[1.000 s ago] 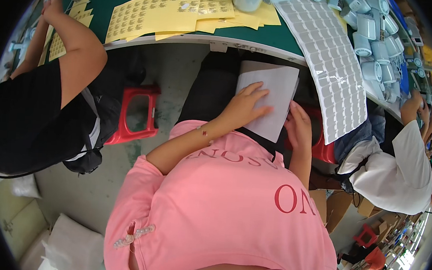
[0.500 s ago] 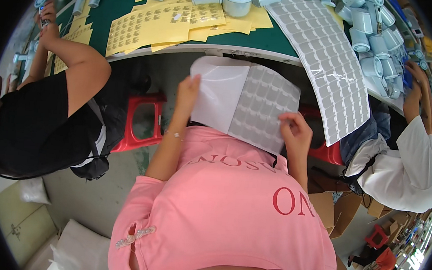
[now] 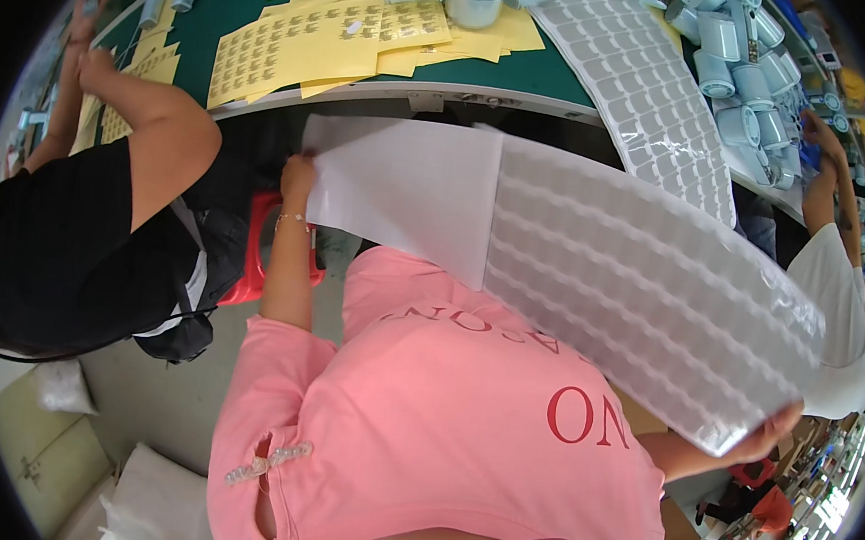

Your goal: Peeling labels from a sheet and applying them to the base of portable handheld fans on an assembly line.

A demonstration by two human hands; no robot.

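A long sheet of grey labels (image 3: pixel 643 275) stretches across my lap, blurred by motion, its far right end raised. Next to it on the left, a plain white backing sheet (image 3: pixel 399 177) meets it along a straight edge. The fingers of my left hand (image 3: pixel 299 178) are closed on the white sheet's left edge. At the right end of the labels, my right hand (image 3: pixel 777 433) grips the lower corner, its fingers partly hidden behind the sheet. A second grey label sheet (image 3: pixel 631 88) lies on the table, hanging over the front edge.
Yellow sticker sheets (image 3: pixel 307 56) lie on the green table (image 3: pixel 536 82). Pale blue cylindrical parts (image 3: pixel 474 2) stand at the back, with more heaped (image 3: pixel 751 87) on the right. Co-workers sit at both sides. A red stool (image 3: pixel 261 253) stands left of my legs.
My hands have moved far apart, left hand to the left and right hand to the right and down. The label sheet now spreads out much longer, with the white sheet showing wider.
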